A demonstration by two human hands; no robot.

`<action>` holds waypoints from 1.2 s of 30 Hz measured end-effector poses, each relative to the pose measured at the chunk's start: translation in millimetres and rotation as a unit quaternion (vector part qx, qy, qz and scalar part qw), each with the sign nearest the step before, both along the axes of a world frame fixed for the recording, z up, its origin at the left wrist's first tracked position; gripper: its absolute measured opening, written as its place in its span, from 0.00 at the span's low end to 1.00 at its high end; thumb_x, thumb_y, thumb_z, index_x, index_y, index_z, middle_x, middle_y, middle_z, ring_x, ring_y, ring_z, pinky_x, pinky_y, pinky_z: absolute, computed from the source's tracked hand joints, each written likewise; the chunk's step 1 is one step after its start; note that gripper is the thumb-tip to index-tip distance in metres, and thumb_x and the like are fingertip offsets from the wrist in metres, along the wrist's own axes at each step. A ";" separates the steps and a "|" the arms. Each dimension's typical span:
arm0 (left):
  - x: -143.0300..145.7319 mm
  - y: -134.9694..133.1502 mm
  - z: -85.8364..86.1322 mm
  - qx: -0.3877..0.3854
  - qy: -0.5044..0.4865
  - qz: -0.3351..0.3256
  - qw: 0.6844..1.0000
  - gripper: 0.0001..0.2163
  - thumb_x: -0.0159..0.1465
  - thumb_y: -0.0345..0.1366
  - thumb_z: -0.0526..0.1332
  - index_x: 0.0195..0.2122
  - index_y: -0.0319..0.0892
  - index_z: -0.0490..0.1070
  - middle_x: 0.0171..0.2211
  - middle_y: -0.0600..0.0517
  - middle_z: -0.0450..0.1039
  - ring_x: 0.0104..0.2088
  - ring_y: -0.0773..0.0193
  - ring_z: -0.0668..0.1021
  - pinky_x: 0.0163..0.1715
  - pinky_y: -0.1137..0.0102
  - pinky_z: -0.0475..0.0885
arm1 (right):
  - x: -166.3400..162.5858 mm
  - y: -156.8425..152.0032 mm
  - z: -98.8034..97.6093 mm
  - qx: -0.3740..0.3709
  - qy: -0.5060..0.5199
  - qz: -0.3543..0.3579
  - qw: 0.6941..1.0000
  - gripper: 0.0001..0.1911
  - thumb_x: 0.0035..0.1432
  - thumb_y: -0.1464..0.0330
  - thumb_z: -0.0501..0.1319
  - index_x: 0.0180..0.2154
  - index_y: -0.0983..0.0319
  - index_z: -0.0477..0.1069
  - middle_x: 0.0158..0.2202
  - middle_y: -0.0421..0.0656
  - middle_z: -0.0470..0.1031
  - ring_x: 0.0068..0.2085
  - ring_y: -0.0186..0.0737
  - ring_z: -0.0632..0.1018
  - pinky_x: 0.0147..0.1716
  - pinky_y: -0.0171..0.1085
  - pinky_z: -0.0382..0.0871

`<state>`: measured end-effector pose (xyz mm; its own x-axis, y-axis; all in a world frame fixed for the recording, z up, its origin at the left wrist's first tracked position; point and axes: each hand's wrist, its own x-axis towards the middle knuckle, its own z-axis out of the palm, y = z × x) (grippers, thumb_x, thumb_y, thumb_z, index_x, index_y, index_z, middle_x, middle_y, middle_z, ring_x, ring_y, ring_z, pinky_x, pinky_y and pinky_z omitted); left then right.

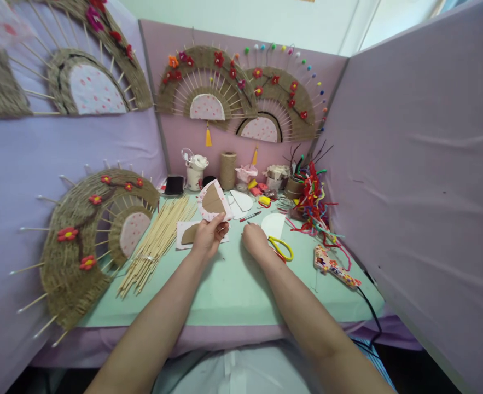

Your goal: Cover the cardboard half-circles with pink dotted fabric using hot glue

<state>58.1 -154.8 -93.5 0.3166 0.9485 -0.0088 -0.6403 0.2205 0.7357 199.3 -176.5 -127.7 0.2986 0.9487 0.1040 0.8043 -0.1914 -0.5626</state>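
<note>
By the left edge of the desk (pixel 233 298) stands a big fan (pixel 69 273) with red flowers and a dotted half-round in it, and that one looks done. Next to it, on the left part of the desk, is a pile of thin sticks (pixel 155 246), not made into anything yet. Nearer the middle, a brown card (pixel 188 235) lies on a flat piece of cloth (pixel 180 241), and the cloth I can see isn't folded over it. The left hand (pixel 210 238) pinches a half-round piece (pixel 213 200) up above the desk, near its middle. Pink dotted cloth goes round its edge, but brown card shows inside, so I think that side isn't all covered. Behind it, toward the back edge, are white paper shapes (pixel 242 200). The right hand (pixel 256 239) is low over the desk with curled fingers, and I can't tell what it holds. Just right of it are a white half-round (pixel 272 224) and yellow scissors (pixel 283 242). A flowery glue gun (pixel 335 266) lies near the front right corner, out of both hands
</note>
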 end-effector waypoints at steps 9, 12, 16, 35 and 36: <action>2.5 -3.3 -3.0 0.005 -0.003 -0.014 1.000 0.15 0.44 0.34 0.72 0.31 0.38 0.69 0.25 0.56 0.74 0.21 0.74 0.74 0.25 0.78 0.69 | -11.8 -5.4 4.2 0.139 0.306 0.023 0.942 0.18 0.58 0.57 0.51 0.42 0.63 0.68 0.34 0.43 0.76 0.31 0.31 0.75 0.33 0.34 0.70; 4.3 -3.2 -5.8 0.004 0.000 -0.013 1.000 0.16 0.44 0.34 0.72 0.31 0.38 0.69 0.25 0.56 0.74 0.22 0.74 0.75 0.25 0.78 0.70 | -18.9 -10.3 8.6 0.172 0.501 0.020 0.848 0.15 0.51 0.58 0.61 0.38 0.62 0.70 0.31 0.41 0.76 0.29 0.30 0.74 0.33 0.33 0.71; 5.9 -2.1 -8.6 0.002 -0.009 -0.005 1.000 0.15 0.45 0.33 0.72 0.32 0.38 0.70 0.26 0.56 0.75 0.22 0.74 0.75 0.26 0.78 0.70 | -24.3 -15.3 12.4 0.178 0.710 0.018 0.681 0.13 0.37 0.68 0.71 0.29 0.62 0.74 0.26 0.37 0.75 0.26 0.28 0.73 0.30 0.29 0.71; 10.5 -4.4 -10.1 -0.005 -0.024 0.033 0.999 0.13 0.44 0.31 0.72 0.29 0.36 0.72 0.25 0.53 0.75 0.24 0.72 0.76 0.30 0.77 0.73 | -35.1 -14.9 4.7 0.321 0.585 -0.003 0.745 0.11 0.43 0.66 0.69 0.32 0.62 0.77 0.28 0.40 0.78 0.29 0.34 0.76 0.36 0.38 0.73; 10.8 -4.9 -9.8 -0.002 -0.019 0.036 0.999 0.13 0.44 0.32 0.72 0.29 0.36 0.72 0.25 0.53 0.75 0.24 0.72 0.76 0.30 0.76 0.73 | -34.8 -15.9 4.8 0.324 0.568 -0.002 0.757 0.11 0.44 0.66 0.68 0.32 0.62 0.77 0.29 0.41 0.78 0.29 0.34 0.76 0.36 0.38 0.73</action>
<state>68.9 -159.7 -103.4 0.2473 0.9689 -0.0015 -0.6829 0.1754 0.7092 164.5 -192.4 -122.8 0.5469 0.8073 0.2218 -0.2683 0.4200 -0.8670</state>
